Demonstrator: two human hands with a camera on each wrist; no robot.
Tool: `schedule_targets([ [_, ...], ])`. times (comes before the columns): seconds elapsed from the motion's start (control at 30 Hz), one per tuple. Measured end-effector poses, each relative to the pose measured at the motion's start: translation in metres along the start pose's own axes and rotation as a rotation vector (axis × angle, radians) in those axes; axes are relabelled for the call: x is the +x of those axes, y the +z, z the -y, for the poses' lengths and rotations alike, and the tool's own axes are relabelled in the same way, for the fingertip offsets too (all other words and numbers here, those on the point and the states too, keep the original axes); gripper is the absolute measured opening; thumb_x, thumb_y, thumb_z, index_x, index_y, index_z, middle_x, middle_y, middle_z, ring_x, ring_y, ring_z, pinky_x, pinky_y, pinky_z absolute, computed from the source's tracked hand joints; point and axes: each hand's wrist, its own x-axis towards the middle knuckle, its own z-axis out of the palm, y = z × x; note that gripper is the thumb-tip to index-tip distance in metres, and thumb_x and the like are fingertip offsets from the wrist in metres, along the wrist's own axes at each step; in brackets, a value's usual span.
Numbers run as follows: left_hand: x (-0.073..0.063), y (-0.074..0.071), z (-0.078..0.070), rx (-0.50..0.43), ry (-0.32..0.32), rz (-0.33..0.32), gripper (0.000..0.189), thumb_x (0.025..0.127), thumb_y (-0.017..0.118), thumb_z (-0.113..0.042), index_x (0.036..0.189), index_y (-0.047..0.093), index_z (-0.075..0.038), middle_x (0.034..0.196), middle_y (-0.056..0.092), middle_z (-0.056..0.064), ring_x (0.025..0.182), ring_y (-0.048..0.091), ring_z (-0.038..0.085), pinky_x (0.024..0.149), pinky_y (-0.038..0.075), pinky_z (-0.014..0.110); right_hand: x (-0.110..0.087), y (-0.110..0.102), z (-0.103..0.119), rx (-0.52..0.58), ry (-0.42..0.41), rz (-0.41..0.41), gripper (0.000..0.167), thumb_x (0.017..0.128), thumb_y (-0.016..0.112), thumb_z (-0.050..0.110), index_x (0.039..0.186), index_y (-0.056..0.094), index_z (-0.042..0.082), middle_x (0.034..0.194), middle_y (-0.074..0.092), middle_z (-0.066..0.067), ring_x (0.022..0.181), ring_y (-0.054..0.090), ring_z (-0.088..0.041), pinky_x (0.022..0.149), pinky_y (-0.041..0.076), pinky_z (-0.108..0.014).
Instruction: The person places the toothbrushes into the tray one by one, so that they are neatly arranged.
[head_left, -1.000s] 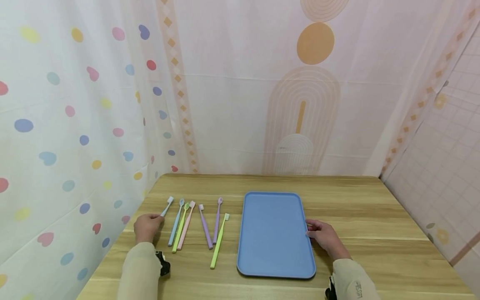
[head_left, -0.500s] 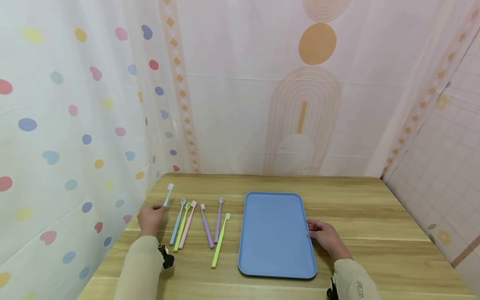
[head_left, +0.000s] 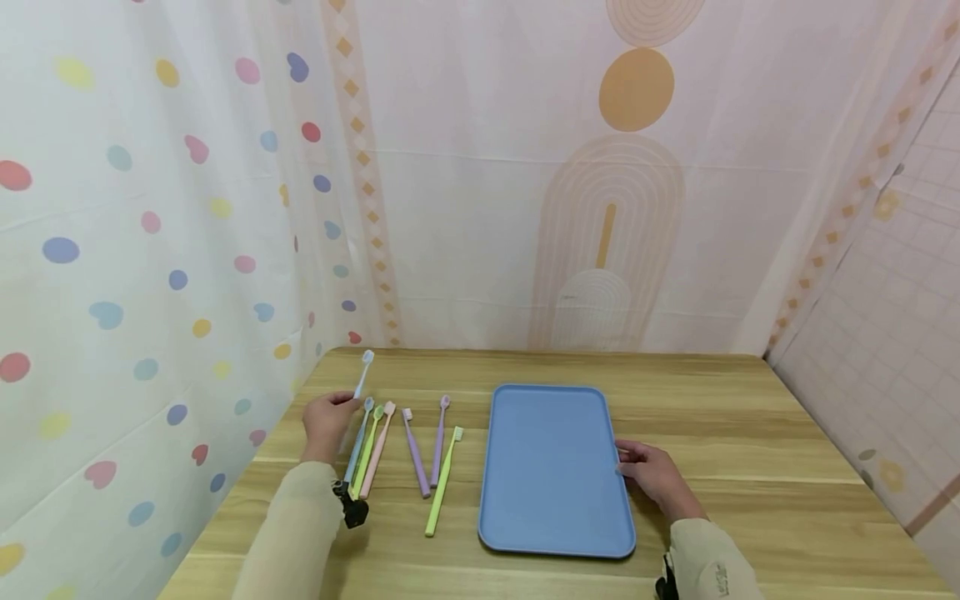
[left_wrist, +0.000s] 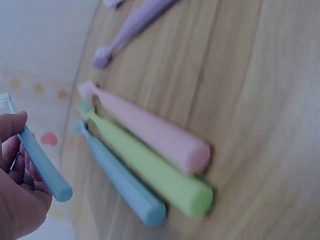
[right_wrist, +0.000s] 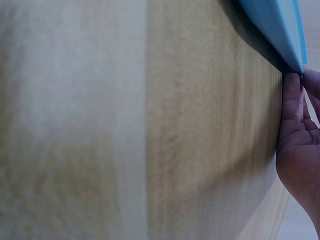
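My left hand (head_left: 326,427) pinches a light blue toothbrush (head_left: 362,379) between thumb and fingers, raised above the table with its bristle head pointing away. In the left wrist view the handle of this toothbrush (left_wrist: 45,167) slants down past the palm. Below and to the right lie another blue toothbrush (left_wrist: 125,182), a green one (left_wrist: 150,170) and a pink one (left_wrist: 150,127), side by side. My right hand (head_left: 657,479) holds the right edge of a blue tray (head_left: 558,471), thumb and fingers at its rim. Nothing lies on the tray.
Two purple toothbrushes (head_left: 438,446) and a yellow-green toothbrush (head_left: 444,483) lie between the left group and the tray. The wooden table (head_left: 720,408) ends at a patterned curtain (head_left: 465,242) behind, with a dotted curtain (head_left: 150,333) along the left.
My left hand has lifted the light blue toothbrush off the table and carried it away from me and to the right. The right hand stays at the tray's edge.
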Motion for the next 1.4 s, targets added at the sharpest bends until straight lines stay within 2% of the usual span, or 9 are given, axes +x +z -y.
schedule_targets([
  [0.1, -0.002, 0.007, -0.010, -0.022, -0.016, 0.018, 0.031, 0.090, 0.071, -0.012, 0.113, 0.070, 0.008, 0.104, 0.070, 0.021, 0.086, 0.059, 0.024, 0.067, 0.045, 0.027, 0.000, 0.000, 0.000, 0.005, 0.004, 0.002, 0.042, 0.089, 0.063, -0.006, 0.131, 0.058, -0.009, 0.107, 0.063, -0.018, 0.098, 0.058, -0.027, 0.078, 0.052, -0.033],
  [0.3, -0.011, 0.025, -0.027, -0.059, -0.018, 0.067, 0.034, 0.090, 0.070, -0.013, 0.118, 0.068, 0.006, 0.114, 0.067, 0.023, 0.098, 0.058, 0.029, 0.076, 0.044, 0.031, 0.000, 0.000, -0.001, -0.009, -0.004, 0.002, 0.042, 0.089, 0.063, -0.006, 0.131, 0.057, -0.009, 0.107, 0.064, -0.018, 0.099, 0.058, -0.027, 0.079, 0.052, -0.033],
  [0.47, -0.016, 0.042, -0.039, -0.101, -0.008, 0.130, 0.034, 0.090, 0.070, -0.012, 0.118, 0.068, 0.006, 0.111, 0.067, 0.021, 0.095, 0.059, 0.028, 0.076, 0.046, 0.031, 0.000, 0.000, 0.000, -0.013, -0.006, -0.003, 0.042, 0.089, 0.063, -0.006, 0.131, 0.058, -0.009, 0.106, 0.064, -0.017, 0.098, 0.058, -0.027, 0.079, 0.051, -0.033],
  [0.6, -0.024, 0.058, -0.052, -0.139, -0.023, 0.181, 0.033, 0.090, 0.070, -0.010, 0.119, 0.067, 0.006, 0.111, 0.067, 0.019, 0.095, 0.058, 0.026, 0.079, 0.046, 0.034, 0.000, 0.000, 0.000, -0.002, -0.004, -0.003, 0.042, 0.089, 0.063, -0.007, 0.130, 0.058, -0.010, 0.105, 0.063, -0.017, 0.096, 0.058, -0.026, 0.077, 0.051, -0.031],
  [0.77, -0.035, 0.084, -0.067, -0.192, -0.011, 0.189, 0.030, 0.086, 0.072, -0.005, 0.113, 0.068, 0.008, 0.102, 0.069, 0.016, 0.092, 0.059, 0.026, 0.081, 0.047, 0.036, 0.000, -0.001, -0.002, 0.008, -0.002, -0.001, 0.042, 0.089, 0.063, -0.007, 0.131, 0.058, -0.010, 0.106, 0.063, -0.018, 0.095, 0.058, -0.025, 0.077, 0.052, -0.031],
  [1.0, -0.056, 0.122, -0.088, -0.285, -0.041, 0.264, 0.029, 0.085, 0.073, -0.003, 0.112, 0.068, 0.007, 0.098, 0.067, 0.012, 0.090, 0.060, 0.026, 0.081, 0.049, 0.039, 0.001, -0.001, -0.004, 0.010, -0.015, -0.010, 0.042, 0.088, 0.064, -0.007, 0.130, 0.058, -0.010, 0.104, 0.064, -0.017, 0.094, 0.059, -0.024, 0.076, 0.052, -0.030],
  [1.17, -0.075, 0.147, -0.100, -0.338, -0.018, 0.266, 0.027, 0.081, 0.075, 0.001, 0.105, 0.069, 0.010, 0.089, 0.068, 0.010, 0.081, 0.057, 0.020, 0.074, 0.047, 0.031, 0.001, -0.001, -0.004, -0.015, -0.041, -0.016, 0.043, 0.088, 0.065, -0.006, 0.130, 0.058, -0.010, 0.104, 0.065, -0.018, 0.097, 0.060, -0.027, 0.077, 0.052, -0.032],
  [1.4, -0.101, 0.175, -0.112, -0.394, -0.067, 0.281, 0.025, 0.078, 0.078, -0.001, 0.101, 0.071, 0.006, 0.089, 0.068, 0.008, 0.082, 0.057, 0.019, 0.073, 0.045, 0.030, 0.000, -0.001, -0.004, -0.028, -0.043, -0.018, 0.043, 0.088, 0.065, -0.005, 0.130, 0.059, -0.009, 0.105, 0.065, -0.017, 0.099, 0.059, -0.029, 0.080, 0.051, -0.034],
])
